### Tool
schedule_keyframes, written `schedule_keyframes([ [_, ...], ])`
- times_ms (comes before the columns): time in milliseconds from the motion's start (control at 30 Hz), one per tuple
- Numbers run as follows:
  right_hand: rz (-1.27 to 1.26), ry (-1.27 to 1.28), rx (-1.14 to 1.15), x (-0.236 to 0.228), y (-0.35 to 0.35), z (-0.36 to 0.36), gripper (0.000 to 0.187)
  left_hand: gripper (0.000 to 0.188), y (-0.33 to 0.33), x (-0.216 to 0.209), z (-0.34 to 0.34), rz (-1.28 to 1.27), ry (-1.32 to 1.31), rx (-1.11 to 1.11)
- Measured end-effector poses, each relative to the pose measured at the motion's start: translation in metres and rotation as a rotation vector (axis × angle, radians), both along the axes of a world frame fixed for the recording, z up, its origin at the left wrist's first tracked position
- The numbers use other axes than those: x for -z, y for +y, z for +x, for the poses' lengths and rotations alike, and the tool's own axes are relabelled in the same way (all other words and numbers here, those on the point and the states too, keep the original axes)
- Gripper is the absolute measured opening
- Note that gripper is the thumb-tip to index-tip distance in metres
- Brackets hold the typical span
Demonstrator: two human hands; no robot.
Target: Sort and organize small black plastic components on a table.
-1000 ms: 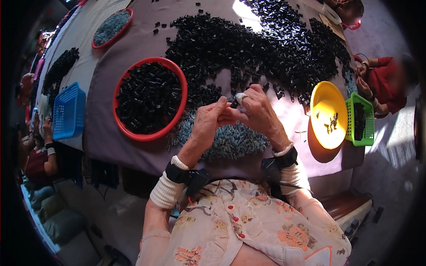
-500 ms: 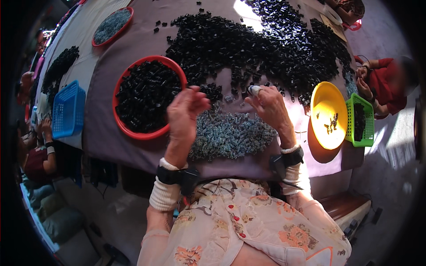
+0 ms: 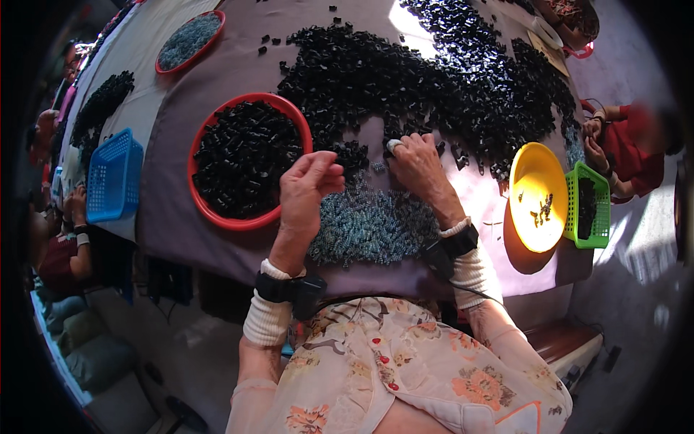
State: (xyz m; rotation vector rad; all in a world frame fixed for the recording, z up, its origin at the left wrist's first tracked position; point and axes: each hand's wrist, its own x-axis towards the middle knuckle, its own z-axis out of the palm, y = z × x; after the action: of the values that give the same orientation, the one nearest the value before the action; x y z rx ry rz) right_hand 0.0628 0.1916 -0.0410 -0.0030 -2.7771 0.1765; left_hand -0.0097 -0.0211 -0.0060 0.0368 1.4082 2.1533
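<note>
My left hand (image 3: 307, 189) hovers by the right rim of a red basin (image 3: 201, 195) heaped with small black plastic pieces (image 3: 249, 155). Its thumb and fingers are pinched together; whatever is between them is too small to make out. To its right, my right hand (image 3: 421, 170) bends down over the near edge of a wide spread of black pieces (image 3: 361, 69). Those fingers are curled in, with white wrapping on one, and their tips hide anything they grip. Below and between both hands lies a pile of small silvery coil springs (image 3: 365, 231).
A yellow bowl (image 3: 524, 163) holding a few black pieces leans by a green basket (image 3: 596, 231) at right. Far left are a blue basket (image 3: 108, 177) and a red dish of springs (image 3: 219, 29). Co-workers sit at both sides, one in a red top (image 3: 640, 141).
My right hand has moved left and reaches down to the black pieces. The left hand's fingers have drawn together into a pinch, its place nearly the same. The whole view has shifted slightly.
</note>
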Motion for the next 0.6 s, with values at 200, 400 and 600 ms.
schedule_keyframes([
  [200,-0.132,0.027,-0.118,-0.023,-0.004,0.012,0.014,0.021,0.034,0.003,0.014,-0.135,0.047,0.220],
  [400,-0.407,-0.045,-0.247,-0.058,-0.004,0.023,0.018,0.023,0.039,0.011,0.015,-0.077,-0.009,0.471],
  [600,-0.237,-0.102,-0.103,-0.035,0.006,0.032,0.010,0.020,0.030,0.014,0.012,0.053,-0.141,0.333],
])
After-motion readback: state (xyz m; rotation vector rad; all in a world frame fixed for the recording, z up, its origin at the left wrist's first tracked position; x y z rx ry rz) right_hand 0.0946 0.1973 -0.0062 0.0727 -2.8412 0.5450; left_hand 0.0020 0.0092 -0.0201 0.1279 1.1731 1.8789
